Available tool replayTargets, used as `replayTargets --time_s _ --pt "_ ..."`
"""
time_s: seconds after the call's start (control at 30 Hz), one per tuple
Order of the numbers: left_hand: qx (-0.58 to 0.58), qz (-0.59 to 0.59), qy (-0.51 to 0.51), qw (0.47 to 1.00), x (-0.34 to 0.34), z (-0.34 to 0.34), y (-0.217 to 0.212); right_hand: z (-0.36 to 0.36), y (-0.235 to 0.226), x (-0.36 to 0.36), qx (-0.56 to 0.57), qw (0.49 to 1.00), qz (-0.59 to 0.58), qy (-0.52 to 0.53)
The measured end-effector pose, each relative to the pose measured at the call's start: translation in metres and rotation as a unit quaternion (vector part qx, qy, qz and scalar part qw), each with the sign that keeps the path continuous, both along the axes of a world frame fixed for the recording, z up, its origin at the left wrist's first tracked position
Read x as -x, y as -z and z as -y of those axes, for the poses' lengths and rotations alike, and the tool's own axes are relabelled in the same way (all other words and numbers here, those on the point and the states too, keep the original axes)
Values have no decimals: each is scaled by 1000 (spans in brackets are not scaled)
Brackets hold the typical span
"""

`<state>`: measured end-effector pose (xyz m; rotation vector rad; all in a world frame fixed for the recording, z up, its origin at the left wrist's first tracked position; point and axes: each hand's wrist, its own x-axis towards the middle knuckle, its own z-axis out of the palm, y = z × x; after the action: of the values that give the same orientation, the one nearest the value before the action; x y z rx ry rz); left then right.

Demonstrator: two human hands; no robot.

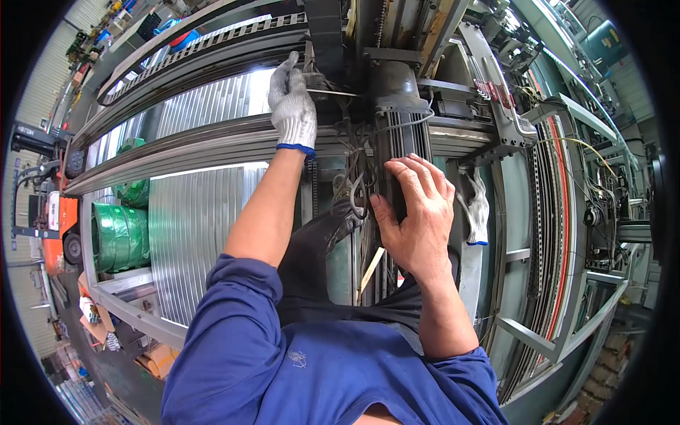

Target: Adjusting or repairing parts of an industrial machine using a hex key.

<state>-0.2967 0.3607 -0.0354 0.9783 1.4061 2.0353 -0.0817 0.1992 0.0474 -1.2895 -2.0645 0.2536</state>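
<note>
My left hand [293, 106], in a white knitted glove with a blue cuff, reaches forward to the dark upright of a machine. Its fingers are closed around a thin metal rod [334, 93] that sticks out to the right toward a grey motor [397, 83]. What kind of tool the rod is, I cannot make out. Bare, my right hand [419, 209] rests on a long dark housing below the motor, thumb apart and fingers loosely stretched. Grey cables [356, 180] hang between my two hands. Another white glove [478, 209] lies to the right of my right hand.
Long metal rails [191, 150] cross the left side over ribbed silver panels [205, 234]. Green wrapped rolls [120, 237] stand farther left, near an orange forklift [62, 230]. On the right, a frame [528, 336] carries cable bundles and an orange line [564, 234].
</note>
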Motion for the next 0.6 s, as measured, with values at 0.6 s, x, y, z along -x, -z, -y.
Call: replayTargets --time_s 0.6 --pt "0 -67 -34 997 4 0 6 1 -2 2 5 1000 14 0"
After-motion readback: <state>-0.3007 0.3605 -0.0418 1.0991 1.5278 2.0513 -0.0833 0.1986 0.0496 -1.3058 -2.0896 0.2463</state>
